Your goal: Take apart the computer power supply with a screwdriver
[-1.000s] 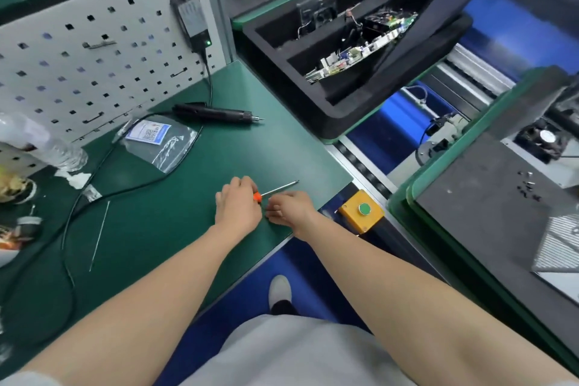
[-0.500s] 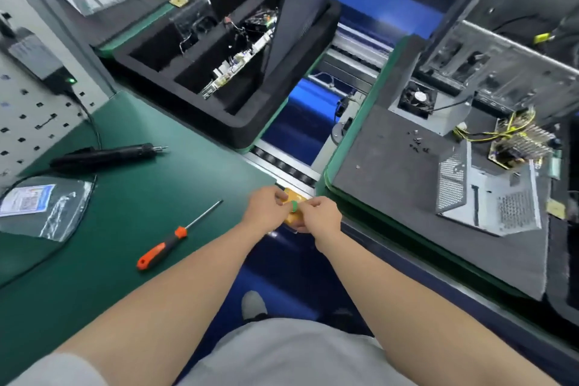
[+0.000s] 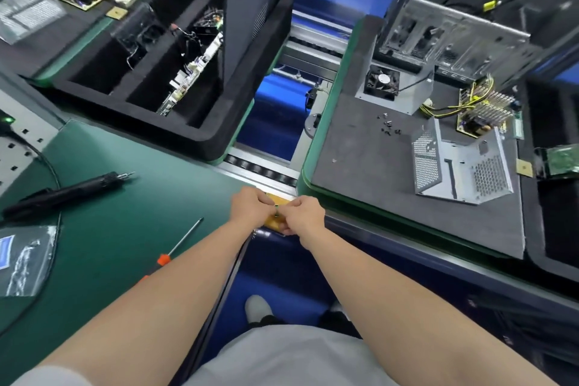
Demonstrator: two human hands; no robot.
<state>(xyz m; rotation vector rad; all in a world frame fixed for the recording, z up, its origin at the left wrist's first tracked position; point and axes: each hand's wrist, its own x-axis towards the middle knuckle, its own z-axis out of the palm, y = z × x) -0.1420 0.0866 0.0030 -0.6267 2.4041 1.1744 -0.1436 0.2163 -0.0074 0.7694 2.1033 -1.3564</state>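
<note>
My left hand (image 3: 250, 205) and my right hand (image 3: 302, 216) meet over a yellow button box (image 3: 273, 222) at the bench's right corner, fingers curled onto it around its green button (image 3: 276, 213). The orange-handled screwdriver (image 3: 175, 247) lies loose on the green mat (image 3: 103, 247), its handle partly under my left forearm. On the grey pallet (image 3: 360, 166) to the right lie the power supply's parts: the perforated metal case (image 3: 460, 166), the fan cover (image 3: 394, 84), the circuit board (image 3: 482, 110) with yellow wires, and several loose screws (image 3: 388, 128).
A black electric screwdriver (image 3: 69, 189) with its cable lies at the mat's left, a plastic bag (image 3: 25, 260) below it. A black foam tray (image 3: 163, 78) holding boards stands behind the mat. A roller conveyor (image 3: 263, 169) runs between bench and pallet. An open metal computer chassis (image 3: 454, 31) stands at the pallet's back.
One second ago both hands were at the screwdriver on the mat. They let it go and moved right onto the yellow button box, where they have stayed for half a second.
</note>
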